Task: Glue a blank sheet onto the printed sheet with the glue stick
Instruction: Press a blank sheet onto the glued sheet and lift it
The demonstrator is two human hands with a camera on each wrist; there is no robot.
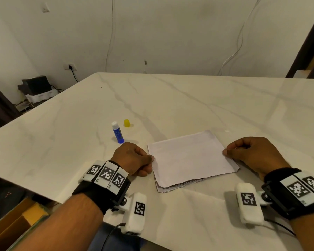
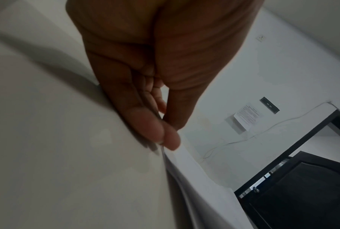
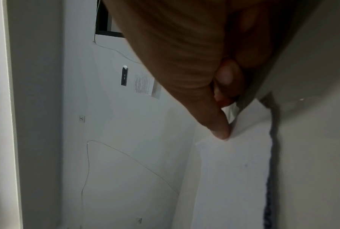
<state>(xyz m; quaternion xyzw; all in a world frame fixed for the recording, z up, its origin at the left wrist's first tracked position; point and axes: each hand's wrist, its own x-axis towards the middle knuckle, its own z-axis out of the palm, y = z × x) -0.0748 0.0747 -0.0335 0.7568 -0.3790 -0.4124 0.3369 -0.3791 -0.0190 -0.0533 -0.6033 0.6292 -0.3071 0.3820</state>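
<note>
The blank sheet (image 1: pixel 190 158) lies on the white marble table (image 1: pixel 188 98), over the printed sheet (image 1: pixel 178 186), whose text shows only along the near edge. My left hand (image 1: pixel 150 160) pinches the blank sheet's left edge between thumb and forefinger, and the left wrist view shows that left hand (image 2: pixel 169 142) on the thin paper edge (image 2: pixel 194 178). At the sheet's right edge my right hand (image 1: pixel 226 151) pinches it too; in the right wrist view the right hand (image 3: pixel 228 124) lifts the paper (image 3: pixel 233 170) slightly. The blue glue stick (image 1: pixel 117 132) stands uncapped behind my left hand, with its yellow cap (image 1: pixel 127 122) beside it.
An open cardboard box (image 1: pixel 16 223) sits below the table's near left edge. A black device (image 1: pixel 36 86) with cables is on the floor at the far left. White cables hang on the back wall (image 1: pixel 170 33).
</note>
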